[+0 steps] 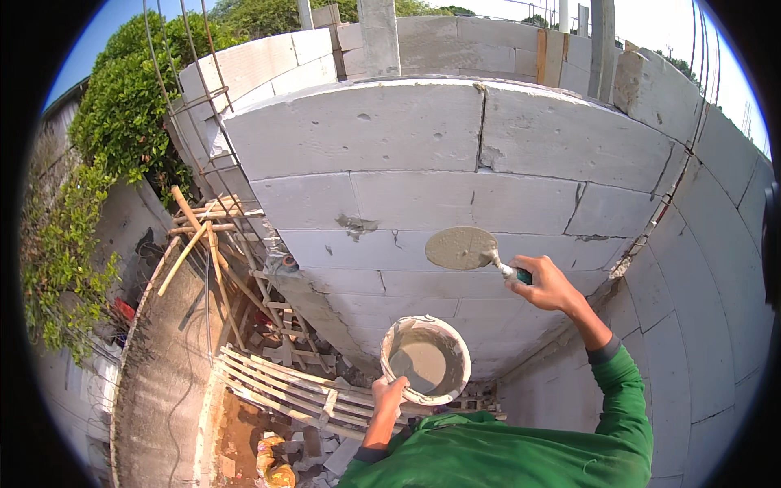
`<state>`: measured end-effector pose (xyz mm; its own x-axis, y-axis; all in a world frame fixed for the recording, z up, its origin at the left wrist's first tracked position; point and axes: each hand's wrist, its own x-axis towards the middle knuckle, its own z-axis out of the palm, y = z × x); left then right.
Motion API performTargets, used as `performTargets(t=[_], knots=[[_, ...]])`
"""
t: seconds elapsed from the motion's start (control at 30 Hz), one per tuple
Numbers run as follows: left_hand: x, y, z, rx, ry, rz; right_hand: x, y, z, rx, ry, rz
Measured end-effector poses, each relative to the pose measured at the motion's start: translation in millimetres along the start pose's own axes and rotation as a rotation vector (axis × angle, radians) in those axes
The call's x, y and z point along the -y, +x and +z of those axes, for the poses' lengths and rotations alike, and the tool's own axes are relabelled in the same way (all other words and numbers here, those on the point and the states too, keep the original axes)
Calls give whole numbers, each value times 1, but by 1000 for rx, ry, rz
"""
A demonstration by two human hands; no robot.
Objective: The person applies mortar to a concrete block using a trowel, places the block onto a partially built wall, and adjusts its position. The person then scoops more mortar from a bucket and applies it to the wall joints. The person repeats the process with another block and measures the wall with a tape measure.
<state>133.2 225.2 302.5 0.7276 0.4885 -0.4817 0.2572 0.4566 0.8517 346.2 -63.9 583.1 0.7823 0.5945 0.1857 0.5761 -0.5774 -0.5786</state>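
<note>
My right hand (543,283) is closed around the dark handle of a trowel (461,248). Its rounded blade carries grey mortar and is held out in front of the block wall (358,130); I cannot tell whether it touches the wall. Below and to the left, my left hand (389,396) grips the near left rim of a bucket (457,340). Wet grey mortar (423,366) lies inside the bucket, and dried smears coat its rim. The wall is of large pale blocks with thin joints, and a rough mortar patch (356,226) marks its left part.
Another block wall (683,325) rises close on my right. Steel bars (199,106) stand upright at the left end of the front wall. Bamboo scaffolding (213,236) and a slatted bamboo platform (301,390) lie below left, above rubble. Leafy trees (122,106) grow beyond.
</note>
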Motion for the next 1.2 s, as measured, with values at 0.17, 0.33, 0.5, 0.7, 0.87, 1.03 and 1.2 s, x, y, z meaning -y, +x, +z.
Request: performTargets(t=[0.17, 0.33, 0.5, 0.7, 0.87, 1.03, 1.2], knots=[[-13, -3, 20, 64, -7, 49, -44, -37, 176, 141, -568, -380], [-4, 12, 17, 92, 37, 59, -19, -70, 233, 495, -632, -381], [-18, -2, 28, 117, 76, 34, -10, -58, 196, 681, -215, 33], [-15, -7, 30, 129, 10, 14, -43, -62, 180, 768, -70, 215], [-10, -3, 29, 154, -8, -20, -84, -85, 183, 593, 278, 201], [-6, 12, 20, 157, 12, -10, -35, -66, 91, 559, 262, 396], [-9, 12, 24, 166, 14, -21, -19, -48, -27, 239, 89, 262]])
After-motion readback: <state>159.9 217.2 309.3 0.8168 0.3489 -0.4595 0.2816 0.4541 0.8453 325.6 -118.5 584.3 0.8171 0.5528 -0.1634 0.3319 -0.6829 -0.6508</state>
